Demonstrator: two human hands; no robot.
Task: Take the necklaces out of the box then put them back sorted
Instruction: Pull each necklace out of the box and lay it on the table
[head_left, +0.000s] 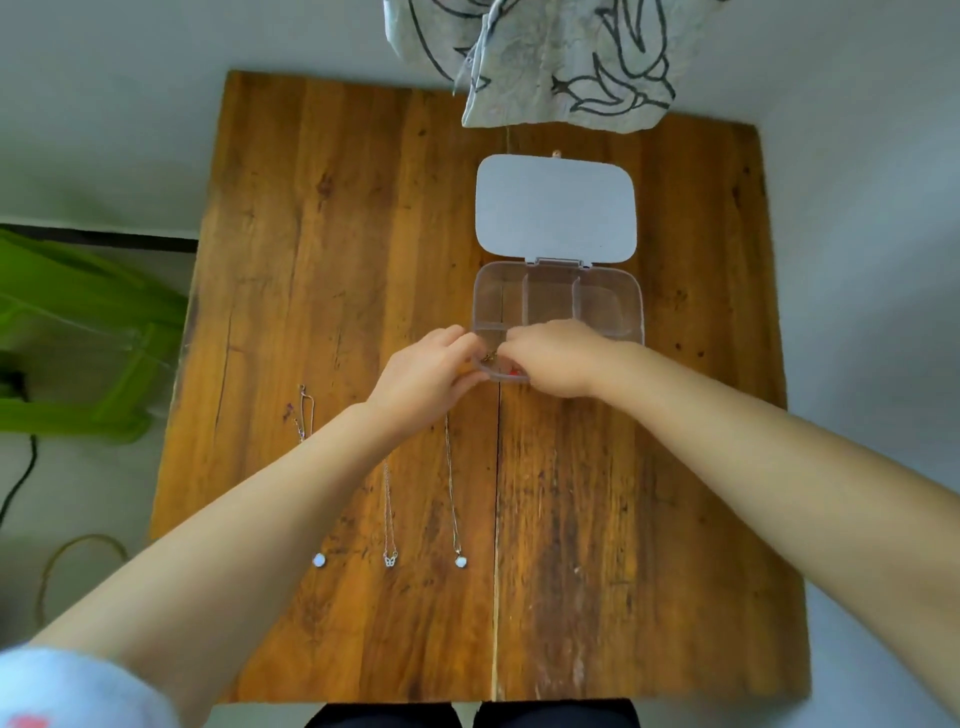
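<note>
At the near-left corner of the clear box (558, 306), both hands meeting over the front compartment: left hand (426, 376) curled against the outer rim, fingers bent inward, right hand (550, 358) reaching in from the other side with fingertips drawn together on a small dark bit of chain or clasp (488, 357), a speck of red (514, 371) showing just beneath; whether actually pinched or only touched, cannot tell. Likely still the emptying step, with one more necklace being worked loose. Next move calls for a light lift straight up, letting the fine chain trail free of the divider without snagging, then laying it out beside the others. Box open on the wooden table (649, 519), white lid (556, 205) folded back flat, rear compartments apparently bare. Already laid out left of the box, in a row lengthwise: three thin necklaces, one with a round pale pendant (319, 560), one with a butterfly pendant (389, 560), one with another round pendant (460, 561).
</note>
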